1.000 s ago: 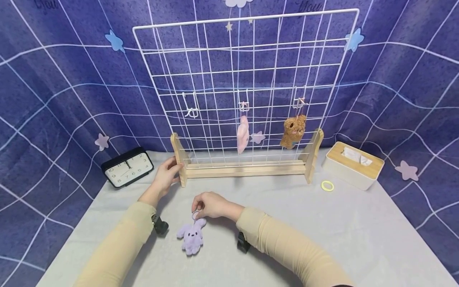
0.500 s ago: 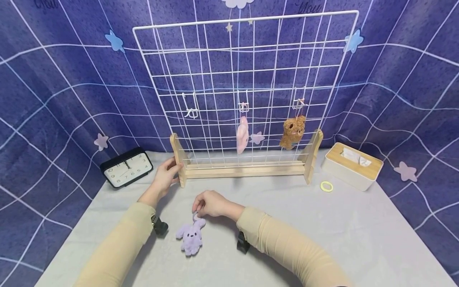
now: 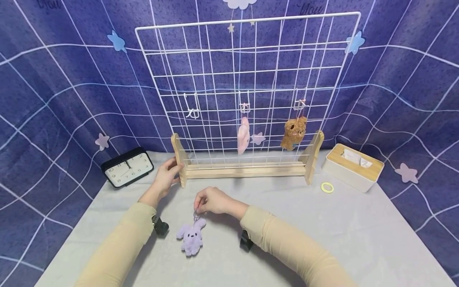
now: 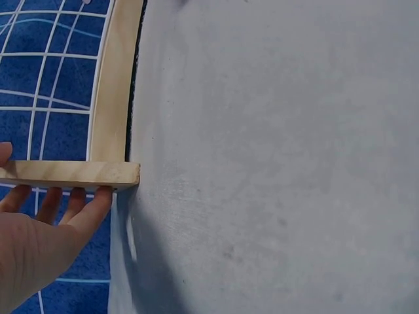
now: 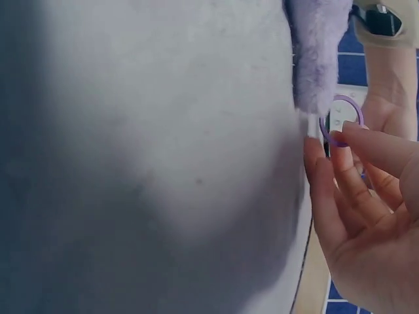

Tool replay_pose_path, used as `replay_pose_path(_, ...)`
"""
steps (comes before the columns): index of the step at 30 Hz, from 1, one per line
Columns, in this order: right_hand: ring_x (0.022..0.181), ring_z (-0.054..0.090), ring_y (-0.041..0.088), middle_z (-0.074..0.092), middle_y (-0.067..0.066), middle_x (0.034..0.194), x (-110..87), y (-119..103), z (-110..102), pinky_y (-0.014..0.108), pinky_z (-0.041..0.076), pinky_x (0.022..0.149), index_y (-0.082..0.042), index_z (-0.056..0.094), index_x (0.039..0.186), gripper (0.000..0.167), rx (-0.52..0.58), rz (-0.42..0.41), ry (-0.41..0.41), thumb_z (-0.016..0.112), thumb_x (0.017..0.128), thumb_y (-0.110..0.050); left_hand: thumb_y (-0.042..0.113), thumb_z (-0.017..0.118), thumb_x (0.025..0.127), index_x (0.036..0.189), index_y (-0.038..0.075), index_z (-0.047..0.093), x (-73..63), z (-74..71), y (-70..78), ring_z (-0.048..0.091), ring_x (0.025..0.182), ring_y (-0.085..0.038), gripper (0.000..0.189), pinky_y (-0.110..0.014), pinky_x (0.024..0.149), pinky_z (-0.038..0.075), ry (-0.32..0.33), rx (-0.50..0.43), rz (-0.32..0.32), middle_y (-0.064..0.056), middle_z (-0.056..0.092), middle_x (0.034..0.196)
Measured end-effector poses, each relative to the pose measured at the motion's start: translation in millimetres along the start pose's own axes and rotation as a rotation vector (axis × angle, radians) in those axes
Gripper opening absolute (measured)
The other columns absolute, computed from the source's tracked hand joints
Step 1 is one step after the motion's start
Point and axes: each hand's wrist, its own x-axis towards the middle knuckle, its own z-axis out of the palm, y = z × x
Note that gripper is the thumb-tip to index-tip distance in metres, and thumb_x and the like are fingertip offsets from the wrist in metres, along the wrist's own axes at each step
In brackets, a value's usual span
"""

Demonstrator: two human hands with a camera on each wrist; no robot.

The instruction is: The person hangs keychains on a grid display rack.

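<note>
A purple plush bunny keychain [image 3: 192, 240] lies face up on the table before the rack. My right hand [image 3: 214, 200] pinches its purple ring [image 5: 360, 110] between thumb and fingertips, the ring raised above the plush. Further left, my left hand [image 3: 165, 176] grips the left wooden foot [image 4: 72, 173] of the white wire grid rack [image 3: 247, 18], fingers on the outer side and the thumb across from them. Three white hooks sit on the grid. The left hook [image 3: 193, 113] is bare, a pink plush [image 3: 243, 136] hangs from the middle one, and a brown bear plush [image 3: 293, 133] from the right one.
A black desk clock [image 3: 127, 167] stands left of the rack. To the right are a tissue box [image 3: 353, 167] with a wooden lid and a yellow ring [image 3: 327, 187] lying flat. Behind everything hangs a blue curtain [image 3: 71, 119] with stars.
My right hand has risen slightly and shifted a little right, drawing the ring up from the bunny. The left hand stays on the rack's foot.
</note>
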Motion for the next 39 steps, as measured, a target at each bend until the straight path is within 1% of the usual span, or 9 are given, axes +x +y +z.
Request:
replay_pose_path(6, 0.068, 0.07, 0.022, 0.07, -0.001, 0.073, -2.4, -6.9, -5.2, 0.029, 0.062, 0.061, -0.004, 0.073, 0.083, 0.011, 0.105, -0.018, -0.006, 0.077, 0.086, 0.006, 0.008, 0.053, 0.105, 0.157, -0.006, 0.028, -0.2, -0.3, 0.0, 0.036, 0.14, -0.045, 0.06, -0.061, 0.112, 0.038, 0.004, -0.009, -0.006, -0.03, 0.03, 0.157)
replay_pose_path(8, 0.068, 0.07, 0.021, 0.07, -0.001, 0.074, -3.4, -10.5, -7.9, 0.029, 0.062, 0.062, -0.004, 0.073, 0.084, 0.01, 0.108, -0.022, -0.007, 0.078, 0.086, 0.005, 0.007, 0.053, 0.105, 0.157, -0.006, 0.027, -0.7, -0.5, -0.1, 0.036, 0.14, -0.045, 0.06, -0.061, 0.112, 0.039, 0.004, -0.012, -0.009, -0.03, 0.03, 0.158)
replay_pose_path(13, 0.066, 0.067, 0.012, 0.07, -0.004, 0.074, -6.6, -21.0, -16.6, 0.025, 0.06, 0.061, -0.006, 0.075, 0.084, 0.008, 0.094, -0.041, -0.003, 0.08, 0.086, -0.001, 0.007, 0.053, 0.105, 0.157, -0.005, 0.028, -1.0, -1.2, -0.5, 0.036, 0.14, -0.045, 0.06, -0.061, 0.112, 0.039, 0.001, -0.017, -0.01, -0.029, 0.03, 0.158)
replay_pose_path(15, 0.067, 0.069, 0.014, 0.07, -0.003, 0.075, -7.2, -23.7, -19.8, 0.028, 0.062, 0.064, -0.005, 0.075, 0.085, 0.007, 0.12, -0.052, -0.009, 0.08, 0.087, -0.002, 0.006, 0.053, 0.105, 0.157, -0.006, 0.028, -1.0, -1.1, -0.3, 0.037, 0.139, -0.046, 0.06, -0.061, 0.112, 0.039, -0.002, -0.017, -0.006, -0.03, 0.03, 0.158)
replay_pose_path(17, 0.067, 0.072, 0.02, 0.071, 0.0, 0.076, -7.4, -25.9, -23.0, 0.035, 0.064, 0.066, -0.001, 0.074, 0.086, 0.005, 0.169, -0.071, -0.019, 0.078, 0.088, 0.0, 0.006, 0.053, 0.105, 0.157, -0.006, 0.028, -0.6, -1.1, -0.3, 0.037, 0.139, -0.046, 0.059, -0.061, 0.112, 0.039, -0.005, -0.017, 0.0, -0.03, 0.03, 0.157)
replay_pose_path(20, 0.068, 0.073, 0.022, 0.071, 0.003, 0.079, -7.8, -31.0, -28.8, 0.036, 0.064, 0.068, 0.002, 0.073, 0.088, 0.004, 0.202, -0.087, -0.026, 0.077, 0.089, 0.002, 0.006, 0.053, 0.104, 0.157, -0.007, 0.028, -0.2, -1.0, -0.1, 0.037, 0.139, -0.047, 0.059, -0.062, 0.112, 0.039, -0.006, -0.013, 0.005, -0.031, 0.03, 0.157)
replay_pose_path(26, 0.068, 0.072, 0.016, 0.071, 0.001, 0.081, -5.3, -44.4, -42.3, 0.03, 0.064, 0.065, 0.002, 0.073, 0.091, 0.003, 0.167, -0.102, -0.015, 0.076, 0.09, 0.0, 0.006, 0.053, 0.104, 0.157, -0.006, 0.029, 0.0, -0.7, 0.3, 0.037, 0.139, -0.045, 0.059, -0.061, 0.111, 0.039, 0.0, -0.01, 0.004, -0.03, 0.031, 0.156)
replay_pose_path(31, 0.07, 0.072, 0.018, 0.071, 0.005, 0.084, -3.4, -57.4, -55.0, 0.029, 0.063, 0.066, 0.004, 0.072, 0.094, 0.003, 0.163, -0.123, 0.009, 0.074, 0.091, 0.004, 0.006, 0.052, 0.105, 0.156, -0.007, 0.029, -0.1, -0.8, 0.6, 0.036, 0.139, -0.045, 0.058, -0.062, 0.112, 0.038, -0.006, -0.017, 0.003, -0.03, 0.032, 0.155)
replay_pose_path(39, 0.079, 0.069, 0.013, 0.075, 0.005, 0.09, 0.1, -67.8, -69.9, 0.021, 0.058, 0.068, 0.003, 0.074, 0.098, 0.007, 0.054, -0.152, 0.081, 0.074, 0.09, 0.001, 0.005, 0.051, 0.105, 0.156, -0.006, 0.029, -0.2, -0.2, 0.3, 0.04, 0.136, -0.042, 0.057, -0.061, 0.111, 0.04, 0.0, -0.015, 0.004, -0.029, 0.032, 0.156)
